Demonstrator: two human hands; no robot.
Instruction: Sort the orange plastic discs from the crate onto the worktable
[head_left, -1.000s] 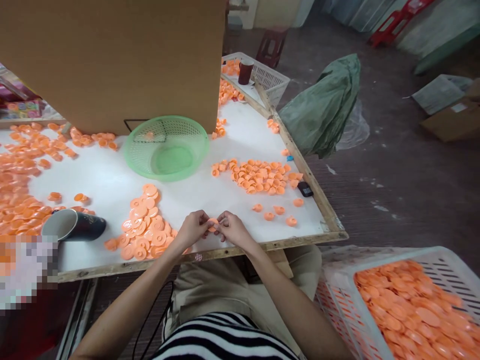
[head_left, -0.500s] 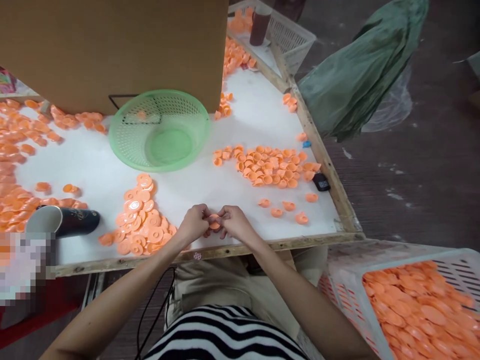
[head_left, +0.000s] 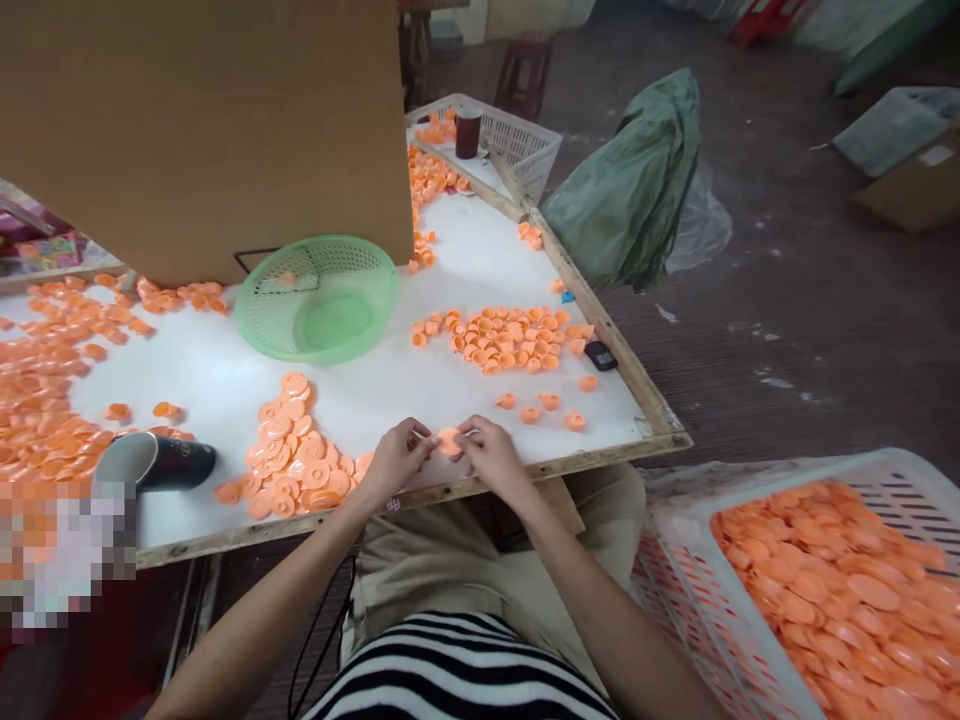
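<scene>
Near the table's front edge, a small round orange plastic piece [head_left: 450,441] is held up between my two hands. The fingertips of my left hand [head_left: 397,460] pinch its left edge. On the opposite edge, my right hand [head_left: 491,456] grips it with thumb and fingers. To the left of my left hand lies a heap of flat orange discs [head_left: 300,455]. Beyond my right hand are several loose orange cup-shaped pieces [head_left: 530,415], and farther back a larger cluster of orange cups [head_left: 510,338].
A green basket [head_left: 315,340] stands before a tall cardboard box [head_left: 262,120]. A dark mug [head_left: 176,462] lies on its side at left, near more orange pieces. A black gadget [head_left: 600,355] lies by the right wooden edge. A white crate [head_left: 679,560] of orange parts stands lower right.
The camera view has tilted up and turned, showing more floor at the right. The orange piece now shows a broader round face, and my hands have moved slightly apart around it.
</scene>
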